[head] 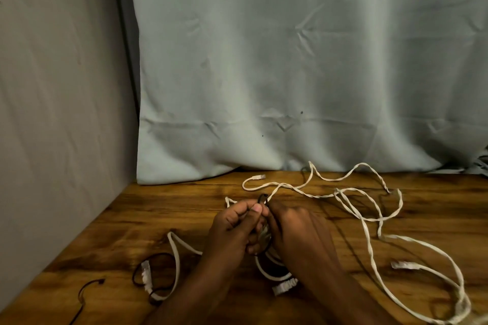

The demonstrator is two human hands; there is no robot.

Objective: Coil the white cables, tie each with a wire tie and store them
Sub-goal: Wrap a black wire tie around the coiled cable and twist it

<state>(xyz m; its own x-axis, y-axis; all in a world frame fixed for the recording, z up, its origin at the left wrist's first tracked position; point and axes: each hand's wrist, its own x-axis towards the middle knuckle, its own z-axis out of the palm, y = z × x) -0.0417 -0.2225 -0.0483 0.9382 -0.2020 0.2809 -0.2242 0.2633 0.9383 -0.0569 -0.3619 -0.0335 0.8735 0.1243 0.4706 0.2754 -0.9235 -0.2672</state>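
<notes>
Left hand [232, 229] and right hand [295, 227] raised together over the brown wooden tabletop [158, 208], fingers curled and pinching a thin dark wire tie [263, 199], apparently to twist it around a bunched white flat cable [266, 269] hanging beneath the palms. Second long white flat cable [369, 216] sprawled loose to the right, not yet coiled; spare dark wire tie [89, 287] near the left edge. Bundle itself mostly hidden behind the hands, so coil shape unclear.
</notes>
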